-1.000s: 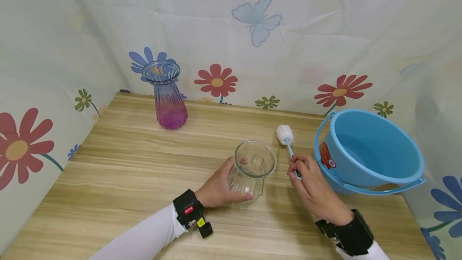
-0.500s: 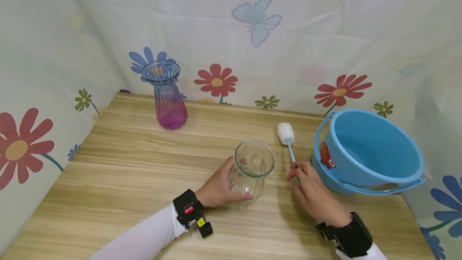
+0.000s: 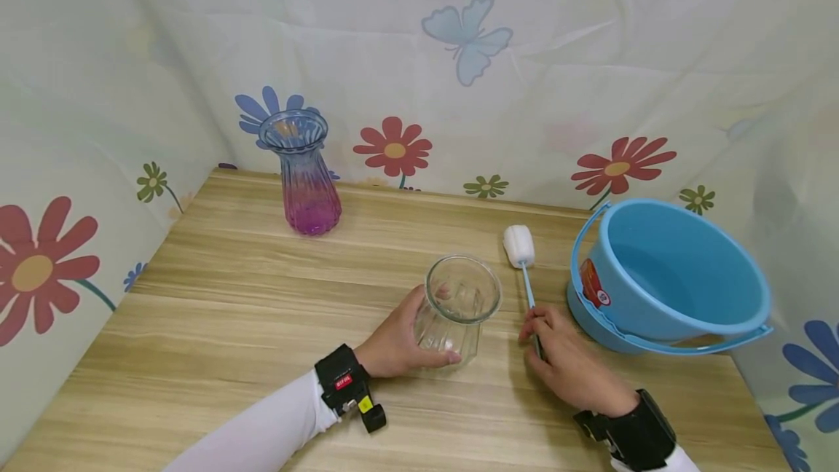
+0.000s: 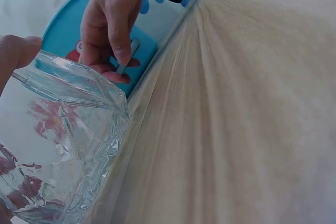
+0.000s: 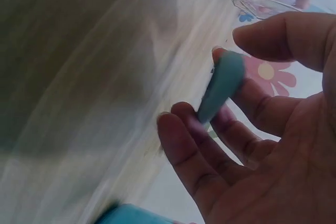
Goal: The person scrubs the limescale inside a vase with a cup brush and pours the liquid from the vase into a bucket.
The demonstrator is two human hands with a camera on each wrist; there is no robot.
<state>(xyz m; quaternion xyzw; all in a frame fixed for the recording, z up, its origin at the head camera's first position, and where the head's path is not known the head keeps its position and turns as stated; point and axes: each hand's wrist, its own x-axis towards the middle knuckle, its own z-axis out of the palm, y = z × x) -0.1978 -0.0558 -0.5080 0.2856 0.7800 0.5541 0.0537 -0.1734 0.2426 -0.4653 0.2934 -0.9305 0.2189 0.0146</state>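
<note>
Drawn slightly nearer along with our right hand [image 3: 570, 363], the white-headed brush [image 3: 526, 282] points its head toward the far side, while our left hand [image 3: 400, 344] and the clear vase [image 3: 448, 326] hold their place from half a second ago. Our left hand grasps the vase around its body, thumb on the near side, its mouth facing up. Our right hand curls its fingers loosely about the brush handle [image 5: 223, 85], which shows blurred in the right wrist view; the thumb [image 5: 283, 38] sits just beside it, contact unclear. We cannot tell whether the brush is fully off the worktop [image 3: 216, 297].

Brush and hand are between the vase on the left and the blue bucket [image 3: 682, 275] on the right; a blue-and-pink vase [image 3: 308, 188] stands at the far left, well apart.

For a good pickup, we judge, our thumb should settle firmly on the handle before any weight comes off, as the head at the far end could make a loose hold swing. Our left hand does best staying steady on the smooth glass, our right clearing vase rim and bucket alike.
</note>
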